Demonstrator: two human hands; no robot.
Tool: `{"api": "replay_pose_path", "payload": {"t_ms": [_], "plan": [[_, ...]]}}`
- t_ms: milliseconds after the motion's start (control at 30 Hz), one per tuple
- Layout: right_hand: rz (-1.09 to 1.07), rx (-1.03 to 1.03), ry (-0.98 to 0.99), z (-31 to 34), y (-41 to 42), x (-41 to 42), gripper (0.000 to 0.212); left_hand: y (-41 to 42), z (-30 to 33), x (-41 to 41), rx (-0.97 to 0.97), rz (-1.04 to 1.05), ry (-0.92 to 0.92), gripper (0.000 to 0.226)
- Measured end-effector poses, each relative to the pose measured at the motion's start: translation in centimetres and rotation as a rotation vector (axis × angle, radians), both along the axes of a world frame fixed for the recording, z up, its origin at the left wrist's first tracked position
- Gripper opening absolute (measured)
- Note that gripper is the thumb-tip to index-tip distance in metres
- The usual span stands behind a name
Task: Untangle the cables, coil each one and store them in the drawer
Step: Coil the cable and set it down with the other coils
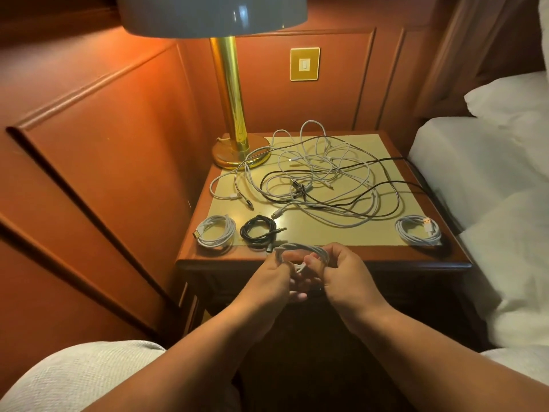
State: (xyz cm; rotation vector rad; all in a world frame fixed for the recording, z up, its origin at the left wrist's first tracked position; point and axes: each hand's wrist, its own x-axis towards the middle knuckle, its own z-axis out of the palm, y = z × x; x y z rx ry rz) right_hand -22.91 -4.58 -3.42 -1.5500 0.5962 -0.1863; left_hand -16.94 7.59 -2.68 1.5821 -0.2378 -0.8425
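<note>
A white cable coil (301,253) is held just over the counter's (326,257) front edge, gripped by the left hand (274,281) and right hand (341,275), fingers of both curled round its loops. Three finished coils are laid along the front: white coil (216,231) at left, black coil (258,230) beside it, another white coil (418,230) at far right. A tangled cable pile (320,173) is spread behind, near the brass lamp (234,114).
</note>
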Motion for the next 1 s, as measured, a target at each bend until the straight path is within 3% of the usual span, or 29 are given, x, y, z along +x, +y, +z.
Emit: {"api": "replay_pose_path", "payload": {"t_ms": [233,433,533,667,833,1000], "plan": [[-0.053,0.23,0.042,-0.8,-1.3,0.6,0.006,0.5,0.8,0.8,0.052,-0.231,0.03,0.022],[-0.086,0.205,0.029,-0.4,-1.2,0.7,0.007,1.7,1.5,2.2,0.035,-0.311,0.088,0.054],[-0.248,0.363,-0.002,0.5,-2.8,1.3,0.008,2.1,1.4,2.4,0.018,-0.214,0.051,0.06],[-0.399,0.564,-0.033,1.6,-4.4,1.6,0.01,1.7,1.1,2.1,-0.028,-0.046,-0.049,0.039],[-0.18,0.651,0.039,1.3,-1.4,0.4,0.015,0.4,-0.1,0.0,0.042,-0.101,-0.194,0.018],[-0.088,0.739,0.042,1.2,0.0,0.2,0.013,0.0,-1.2,-0.1,-0.088,0.147,0.044,0.038]]}}
